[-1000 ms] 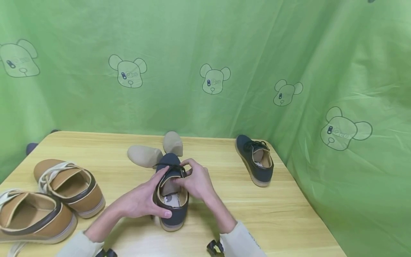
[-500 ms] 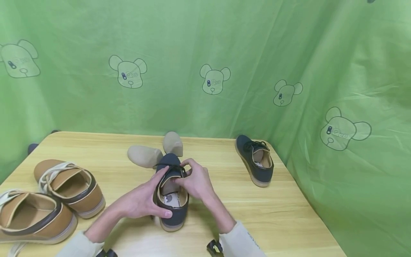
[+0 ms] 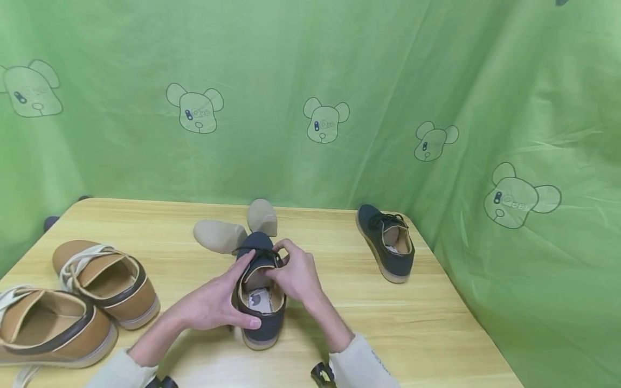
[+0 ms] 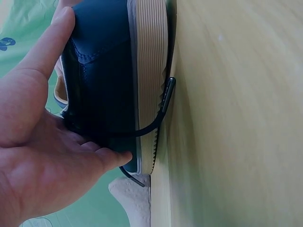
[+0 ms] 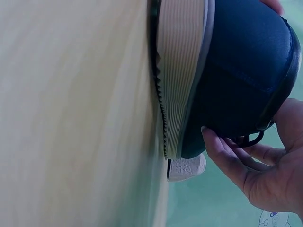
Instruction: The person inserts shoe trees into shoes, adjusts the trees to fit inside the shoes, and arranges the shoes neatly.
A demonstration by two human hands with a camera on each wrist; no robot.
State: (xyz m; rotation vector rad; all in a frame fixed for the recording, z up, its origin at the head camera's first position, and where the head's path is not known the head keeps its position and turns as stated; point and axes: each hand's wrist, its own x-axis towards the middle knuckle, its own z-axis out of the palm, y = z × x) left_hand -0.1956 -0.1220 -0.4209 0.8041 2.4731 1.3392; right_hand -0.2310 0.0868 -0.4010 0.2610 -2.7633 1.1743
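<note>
A navy lace-up shoe (image 3: 266,327) stands on the table with its toe pointing away from me. My left hand (image 3: 212,303) holds its left side, thumb on the heel and fingers along the upper; the left wrist view shows a black lace (image 4: 150,130) hanging over the sole. At the right side is my right hand (image 3: 297,274), its thumb inside the opening and its fingers outside near the laces. Deep in the shoe, partly behind the thumb, sits a beige shoe insert (image 3: 256,280). Two loose beige toe-shaped inserts (image 3: 219,236) lie beyond the toe.
Two tan shoes (image 3: 118,302) with white laces stand at the left. Another navy shoe (image 3: 386,245), with a beige insert inside, is near the right edge of the wooden table (image 3: 388,334). A green curtain (image 3: 262,70) hangs behind and on both sides.
The insert inside the shoe shows less and sits slightly further toward the toe, with more of the white insole label visible. Both hands keep nearly the same positions.
</note>
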